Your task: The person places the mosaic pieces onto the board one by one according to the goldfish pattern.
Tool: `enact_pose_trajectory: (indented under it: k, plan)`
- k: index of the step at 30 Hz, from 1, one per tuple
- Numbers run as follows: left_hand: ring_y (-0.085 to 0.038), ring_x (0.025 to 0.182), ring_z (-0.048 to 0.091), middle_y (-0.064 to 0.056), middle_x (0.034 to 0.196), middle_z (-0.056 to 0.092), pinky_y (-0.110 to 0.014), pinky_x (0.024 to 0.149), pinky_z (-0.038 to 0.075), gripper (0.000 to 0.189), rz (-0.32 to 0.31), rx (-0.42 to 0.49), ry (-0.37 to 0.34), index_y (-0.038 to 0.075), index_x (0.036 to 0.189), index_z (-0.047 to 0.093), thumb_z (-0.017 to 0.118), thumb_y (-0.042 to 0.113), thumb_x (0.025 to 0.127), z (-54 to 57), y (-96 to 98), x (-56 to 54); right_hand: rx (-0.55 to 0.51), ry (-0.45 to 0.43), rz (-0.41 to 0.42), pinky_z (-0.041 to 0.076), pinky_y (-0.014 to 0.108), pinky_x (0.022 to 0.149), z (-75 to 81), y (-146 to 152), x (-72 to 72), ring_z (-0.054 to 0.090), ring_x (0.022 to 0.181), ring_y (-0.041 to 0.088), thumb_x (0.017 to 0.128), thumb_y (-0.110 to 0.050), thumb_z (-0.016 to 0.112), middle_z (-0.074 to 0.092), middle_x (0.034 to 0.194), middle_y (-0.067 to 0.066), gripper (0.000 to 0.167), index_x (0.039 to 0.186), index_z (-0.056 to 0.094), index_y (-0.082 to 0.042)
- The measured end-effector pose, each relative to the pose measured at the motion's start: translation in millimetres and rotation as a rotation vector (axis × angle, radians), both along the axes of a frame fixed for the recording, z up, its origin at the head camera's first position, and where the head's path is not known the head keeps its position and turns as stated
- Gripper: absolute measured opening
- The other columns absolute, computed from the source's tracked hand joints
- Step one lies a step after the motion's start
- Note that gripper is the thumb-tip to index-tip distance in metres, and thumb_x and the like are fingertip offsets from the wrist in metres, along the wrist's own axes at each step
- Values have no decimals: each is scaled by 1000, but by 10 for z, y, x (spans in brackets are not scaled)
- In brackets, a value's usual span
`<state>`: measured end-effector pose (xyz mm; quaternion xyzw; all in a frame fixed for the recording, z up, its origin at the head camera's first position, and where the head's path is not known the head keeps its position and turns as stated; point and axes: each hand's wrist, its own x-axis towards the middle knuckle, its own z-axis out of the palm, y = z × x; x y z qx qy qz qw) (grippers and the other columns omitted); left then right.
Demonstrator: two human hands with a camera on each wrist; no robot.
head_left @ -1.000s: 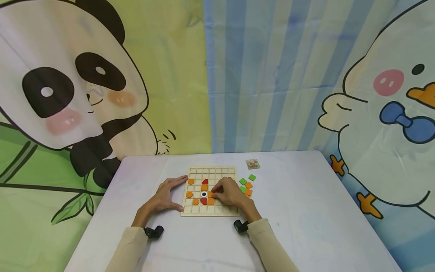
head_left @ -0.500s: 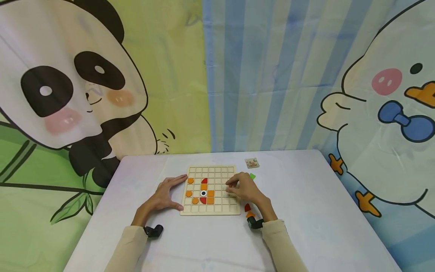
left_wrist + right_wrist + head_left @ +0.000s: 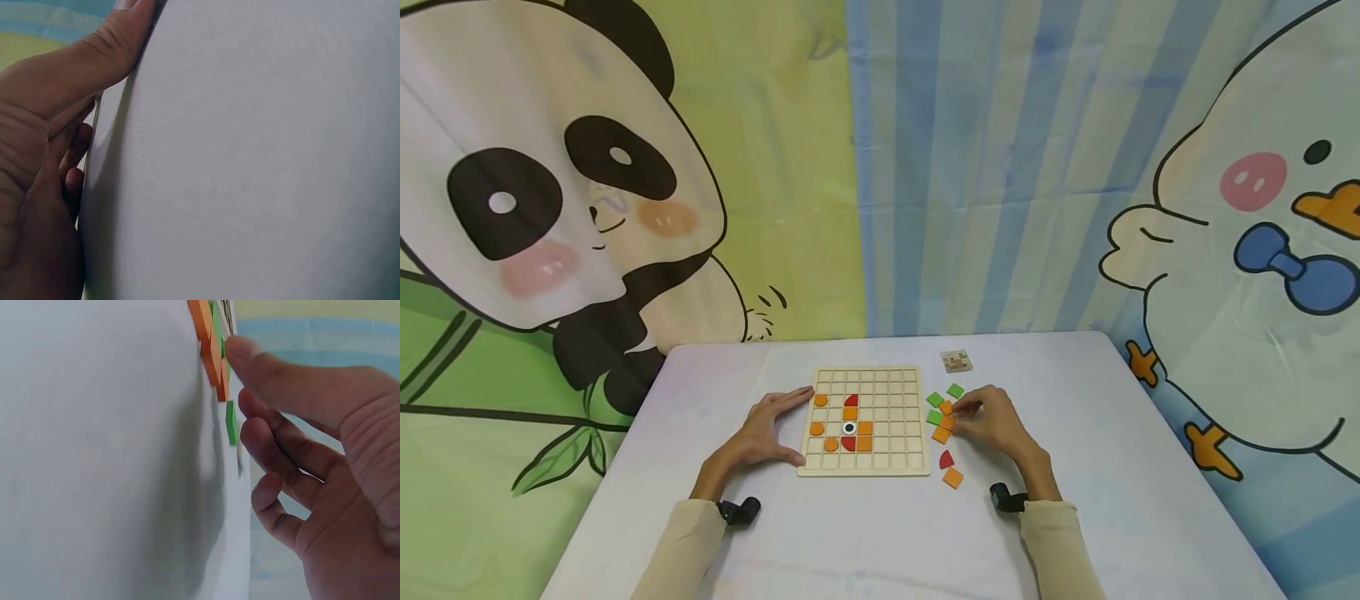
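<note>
A pale wooden grid board point(image 3: 898, 387) lies on the table. My left hand point(image 3: 765, 429) is spread along its left edge, thumb at the near corner, fingertips higher up. On the board sit orange discs point(image 3: 817, 428), orange squares point(image 3: 865, 444), two red quarter-rounds point(image 3: 851, 401) and a black-and-white eye disc point(image 3: 849, 428). Right of the board, my right hand point(image 3: 996, 423) hovers at a cluster of orange square tiles point(image 3: 942, 435) and green square tiles point(image 3: 935, 399). In the right wrist view the thumb tip overlaps an orange tile point(image 3: 211, 359); thumb and fingers are apart.
A small printed pattern card point(image 3: 957, 361) lies beyond the loose tiles. Nearer me, off the board's right corner, are a red quarter-round point(image 3: 946, 459) and a single orange tile point(image 3: 952, 477). Patterned cloth point(image 3: 970, 167) hangs behind the white table point(image 3: 1120, 467).
My right hand has moved right, from the orange square beside the eye disc to the loose tiles, leaving that square on the board. My left hand has stayed at the board's edge.
</note>
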<state>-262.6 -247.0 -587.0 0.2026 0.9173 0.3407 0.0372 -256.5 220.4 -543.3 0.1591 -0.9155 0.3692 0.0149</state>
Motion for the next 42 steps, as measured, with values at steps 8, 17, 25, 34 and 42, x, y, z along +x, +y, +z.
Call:
enact_pose_trajectory:
  k: [8, 17, 25, 34, 42]
  plan:
    - [-39, 148, 44, -4, 176, 43, -70, 119, 31, 128, -3, 8, -11, 19, 167, 47, 108, 47, 58, 11, 17, 10, -5, -15, 72, 53, 31, 81, -29, 72, 26, 67, 85, 13, 84, -3, 92, 84, 94, 0, 20, 103, 89, -10]
    - [-39, 149, 43, -4, 177, 42, -71, 119, 32, 128, -8, 11, -12, 19, 167, 47, 108, 47, 58, 41, 26, 5, 37, -56, 50, 52, 33, 89, -27, 157, 70, 67, 95, 12, 83, -12, 96, 83, 96, -7, 18, 98, 90, -16]
    - [-38, 147, 44, -3, 177, 43, -67, 117, 33, 128, -1, 10, -10, 20, 167, 47, 108, 47, 58, 33, 18, 7, 49, -61, -44, 53, 33, 85, -45, 268, 109, 63, 87, 14, 74, -27, 103, 78, 92, -4, 36, 101, 86, -12]
    - [-38, 147, 44, -4, 176, 43, -67, 117, 31, 127, -13, 25, -4, 19, 167, 48, 108, 48, 58, 2, 20, 11, 69, -72, -16, 53, 28, 77, -82, 198, 89, 63, 80, 13, 81, -16, 97, 76, 85, -5, 20, 95, 85, -10]
    - [-38, 147, 44, -4, 176, 43, -67, 117, 31, 127, -13, 28, -8, 19, 167, 48, 108, 47, 59, 22, 24, 13, 9, 4, 54, 54, 31, 81, -17, 87, 23, 66, 82, 12, 82, -10, 92, 77, 88, -5, 17, 97, 83, -11]
